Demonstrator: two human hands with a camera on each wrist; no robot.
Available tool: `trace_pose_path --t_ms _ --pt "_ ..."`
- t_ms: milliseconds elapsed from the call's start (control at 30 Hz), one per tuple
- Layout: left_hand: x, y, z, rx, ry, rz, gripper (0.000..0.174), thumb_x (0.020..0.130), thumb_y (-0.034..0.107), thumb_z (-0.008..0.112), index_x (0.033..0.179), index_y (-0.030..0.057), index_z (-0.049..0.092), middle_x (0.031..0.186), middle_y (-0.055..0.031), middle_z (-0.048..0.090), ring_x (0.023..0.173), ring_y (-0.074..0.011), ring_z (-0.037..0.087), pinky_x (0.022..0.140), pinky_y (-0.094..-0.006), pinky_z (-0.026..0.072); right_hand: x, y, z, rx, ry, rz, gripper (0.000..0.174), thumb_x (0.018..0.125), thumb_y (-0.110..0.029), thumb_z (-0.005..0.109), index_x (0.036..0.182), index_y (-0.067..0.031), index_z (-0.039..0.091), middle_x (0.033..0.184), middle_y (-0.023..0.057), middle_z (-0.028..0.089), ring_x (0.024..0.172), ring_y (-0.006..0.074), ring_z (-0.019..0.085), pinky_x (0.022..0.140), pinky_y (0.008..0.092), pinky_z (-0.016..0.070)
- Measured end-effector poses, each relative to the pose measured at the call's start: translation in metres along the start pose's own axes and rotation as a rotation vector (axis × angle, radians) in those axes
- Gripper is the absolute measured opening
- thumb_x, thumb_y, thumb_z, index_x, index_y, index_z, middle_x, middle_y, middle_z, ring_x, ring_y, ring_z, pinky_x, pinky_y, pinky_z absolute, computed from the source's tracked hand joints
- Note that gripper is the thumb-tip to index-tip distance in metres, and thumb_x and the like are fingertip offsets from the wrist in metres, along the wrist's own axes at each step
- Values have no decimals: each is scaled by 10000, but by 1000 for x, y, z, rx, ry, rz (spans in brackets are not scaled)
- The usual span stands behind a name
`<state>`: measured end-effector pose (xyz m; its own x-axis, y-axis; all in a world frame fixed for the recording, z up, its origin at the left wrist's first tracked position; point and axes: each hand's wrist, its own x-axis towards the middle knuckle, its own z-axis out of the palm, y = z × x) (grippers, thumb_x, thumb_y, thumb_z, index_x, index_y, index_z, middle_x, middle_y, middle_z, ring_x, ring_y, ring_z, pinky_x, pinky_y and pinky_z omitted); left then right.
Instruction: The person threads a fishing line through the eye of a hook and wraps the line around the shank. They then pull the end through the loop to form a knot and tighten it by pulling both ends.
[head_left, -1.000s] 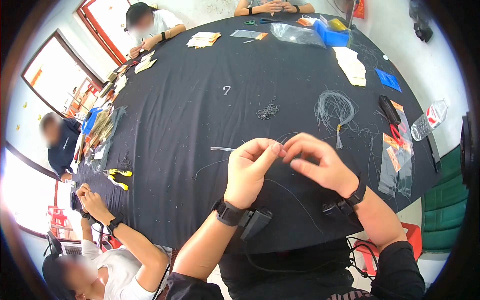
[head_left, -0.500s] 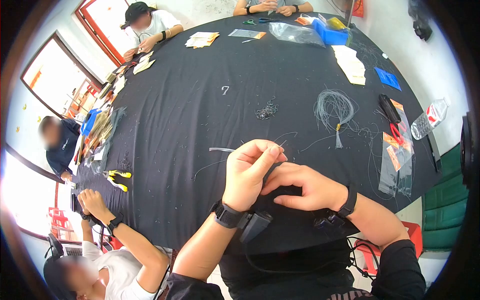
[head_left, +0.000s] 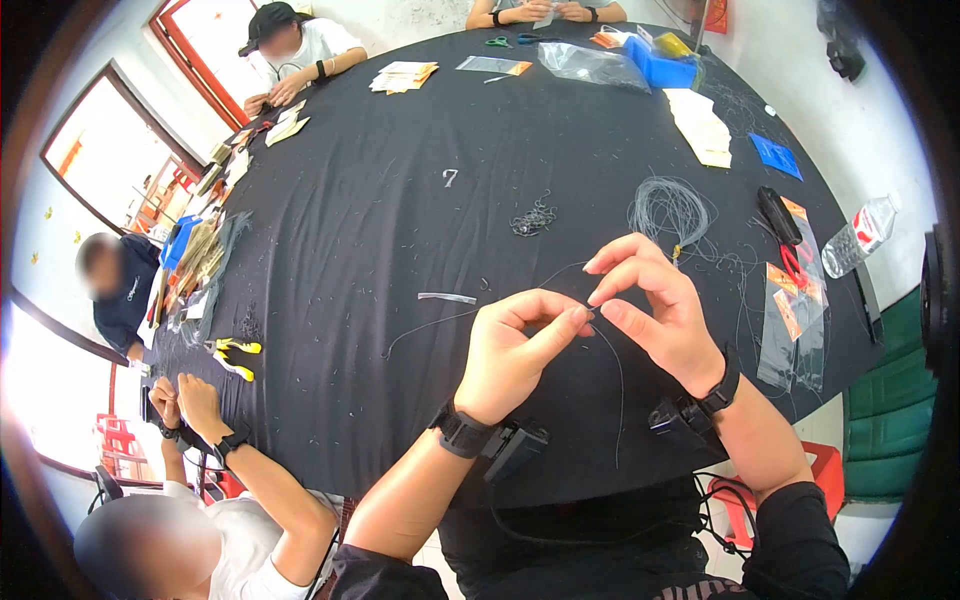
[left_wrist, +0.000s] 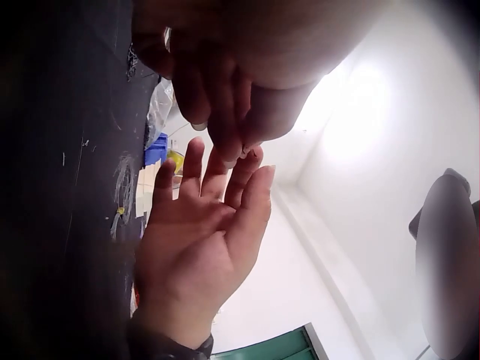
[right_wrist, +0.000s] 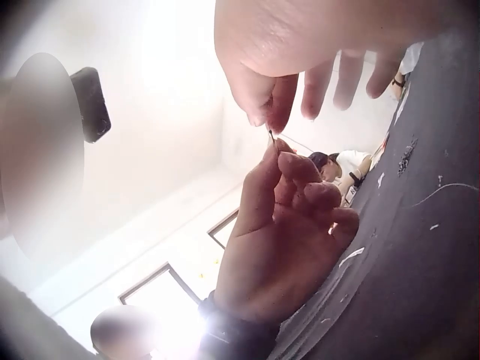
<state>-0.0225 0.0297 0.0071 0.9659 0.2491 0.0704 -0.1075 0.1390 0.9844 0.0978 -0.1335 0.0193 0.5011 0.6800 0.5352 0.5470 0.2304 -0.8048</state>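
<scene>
My left hand (head_left: pixel 515 345) pinches a thin fishing line (head_left: pixel 621 400) between thumb and forefinger, its other fingers curled. One end of the line hangs down over the black cloth; another stretch runs up past the fingertips. My right hand (head_left: pixel 662 310) meets the left at the fingertips, thumb and forefinger closing on a small dark sliver (right_wrist: pixel 271 136), its other fingers spread. Most of that sliver is hidden by the fingertips, so I cannot tell its kind. A short clear tube (head_left: pixel 447 297) and a tiny hook (head_left: pixel 485 284) lie left of the hands.
Beyond the hands sit a pile of dark hooks (head_left: pixel 533 218) and a coil of line (head_left: pixel 650 205). At right are red-handled scissors (head_left: pixel 793 268), plastic packets (head_left: pixel 785 345) and a water bottle (head_left: pixel 860 240). Yellow-handled pliers (head_left: pixel 235 358) lie left, near another person's hands (head_left: pixel 190 400).
My right hand dropped below the left hand, then rose back to its fingertips. The left hand has shifted slightly right, and the line's hanging end now shows below the fingertips.
</scene>
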Motion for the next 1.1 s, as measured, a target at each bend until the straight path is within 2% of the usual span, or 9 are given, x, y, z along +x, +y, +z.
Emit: trace_pose_path --t_ms 233,533,733,800,833,867,933,1067,1100 --pt "0 1 1 47 -19 -15 138 949 95 679 972 -39 697 900 -87 719 847 -132 676 797 -262 526 -1 2 1 -25 33 -1 103 900 -146 718 902 -45 698 1036 79 628 984 180 597 892 318 459" --pt "0 0 0 24 20 6 136 949 105 679 953 -29 697 896 -82 715 842 -138 676 806 -272 532 0 1 1 -100 8 -51 88 902 -119 709 892 -35 684 1017 70 624 963 176 601 870 305 465" --pt "1 -2 -2 -19 71 40 135 962 104 654 958 -28 685 893 -82 710 844 -145 668 822 -288 527 -5 7 7 165 20 148 97 906 -142 682 940 -52 665 1066 78 637 1019 183 597 893 325 455" --pt "2 -4 -2 -77 86 69 137 957 113 669 971 -21 690 876 -60 715 807 -98 649 748 -237 505 -4 7 7 98 -140 136 122 889 -164 692 952 -63 661 1112 91 644 1048 215 601 925 354 448" --pt "3 -5 -2 -106 92 83 138 954 118 677 977 -17 693 867 -49 718 789 -74 639 711 -212 493 -3 8 8 10 -212 69 138 856 -150 713 958 -70 666 1141 99 643 1067 266 599 964 381 433" --pt "2 -4 -2 -113 79 66 138 960 117 665 971 -18 689 874 -59 714 806 -93 644 741 -235 501 -4 6 10 -69 -268 48 173 826 -139 731 976 -76 675 1155 95 640 1090 293 582 997 401 418" --pt "0 2 -3 -128 54 30 142 972 116 641 959 -19 681 887 -77 708 841 -132 655 802 -281 516 -8 5 15 -110 -327 50 201 810 -140 745 993 -81 687 1172 84 635 1111 285 565 1015 411 411" --pt "-1 5 -2 -80 117 20 129 964 116 644 950 -5 688 880 -67 708 792 -105 632 739 -250 491 -12 4 19 -85 -418 64 232 811 -125 735 1038 -86 706 1096 81 672 1103 278 564 989 397 434" --pt "1 3 -2 -71 137 49 129 962 120 645 949 0 691 875 -62 709 761 -90 615 709 -237 476 -11 3 19 -68 -424 39 218 810 -91 719 1027 -70 720 1028 81 695 1051 273 591 952 383 460"
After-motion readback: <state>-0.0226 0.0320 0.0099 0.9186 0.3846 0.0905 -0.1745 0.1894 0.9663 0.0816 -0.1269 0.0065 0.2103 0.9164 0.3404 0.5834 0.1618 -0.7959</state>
